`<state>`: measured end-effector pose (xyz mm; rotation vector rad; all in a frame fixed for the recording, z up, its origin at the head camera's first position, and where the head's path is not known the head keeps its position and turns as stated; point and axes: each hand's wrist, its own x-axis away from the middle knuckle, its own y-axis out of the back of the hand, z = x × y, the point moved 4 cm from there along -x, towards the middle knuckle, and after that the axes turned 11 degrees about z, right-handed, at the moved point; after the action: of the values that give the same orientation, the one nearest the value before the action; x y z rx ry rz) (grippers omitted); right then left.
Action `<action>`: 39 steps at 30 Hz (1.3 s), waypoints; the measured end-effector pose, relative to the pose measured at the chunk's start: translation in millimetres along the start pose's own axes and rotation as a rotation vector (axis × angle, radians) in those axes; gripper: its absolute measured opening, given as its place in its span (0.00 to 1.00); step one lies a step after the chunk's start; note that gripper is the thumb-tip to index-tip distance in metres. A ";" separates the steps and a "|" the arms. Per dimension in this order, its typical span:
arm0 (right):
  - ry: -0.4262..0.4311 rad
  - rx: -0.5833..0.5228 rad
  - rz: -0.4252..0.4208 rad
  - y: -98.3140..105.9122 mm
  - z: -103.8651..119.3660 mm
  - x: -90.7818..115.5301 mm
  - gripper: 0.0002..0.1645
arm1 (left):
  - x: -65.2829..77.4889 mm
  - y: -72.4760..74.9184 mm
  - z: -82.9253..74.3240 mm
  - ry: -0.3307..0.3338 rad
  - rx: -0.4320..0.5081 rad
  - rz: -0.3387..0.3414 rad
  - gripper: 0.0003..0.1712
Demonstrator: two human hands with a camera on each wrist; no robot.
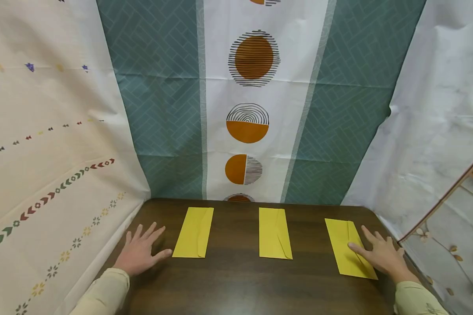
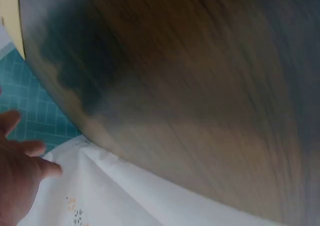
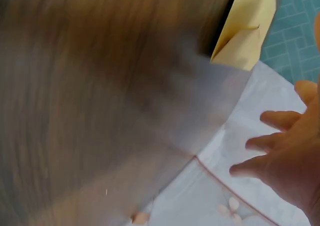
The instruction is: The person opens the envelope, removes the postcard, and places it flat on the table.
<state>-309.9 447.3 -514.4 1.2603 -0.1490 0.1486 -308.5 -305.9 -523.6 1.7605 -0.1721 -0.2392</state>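
Observation:
Three yellow envelopes lie apart on a dark wooden table. The left envelope (image 1: 193,232) is beside my left hand (image 1: 142,250), whose fingers are spread, with the thumb tip close to the envelope's lower left corner. In the middle lies another envelope (image 1: 273,233), its flap seam running lengthwise. My right hand (image 1: 384,255) has its fingers spread and overlaps the right envelope (image 1: 344,245) in the head view. The right wrist view shows that hand (image 3: 290,146) over the table's edge, apart from a yellow envelope (image 3: 247,25). Both hands hold nothing.
The wooden table (image 1: 236,284) has rounded far corners. A green and white patterned cloth (image 1: 252,96) hangs behind it. A cream cloth (image 1: 63,166) borders the left side, and a white floral cloth (image 1: 437,131) the right.

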 end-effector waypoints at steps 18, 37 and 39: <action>0.136 -0.250 -0.172 -1.7 61.1 -10.2 0.51 | -16.4 -12.8 -22.6 -0.024 0.163 -0.012 0.41; 0.240 -0.334 -0.088 -28.7 156.6 -37.7 0.51 | -26.3 -22.8 -39.9 -0.025 0.068 0.030 0.35; 0.258 -0.341 -0.088 -32.8 166.8 -40.2 0.50 | -27.8 -24.0 -42.1 -0.036 0.066 0.026 0.34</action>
<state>-348.1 277.1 -503.0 0.8967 0.1015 0.1991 -325.0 -254.4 -537.2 1.8191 -0.2314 -0.2487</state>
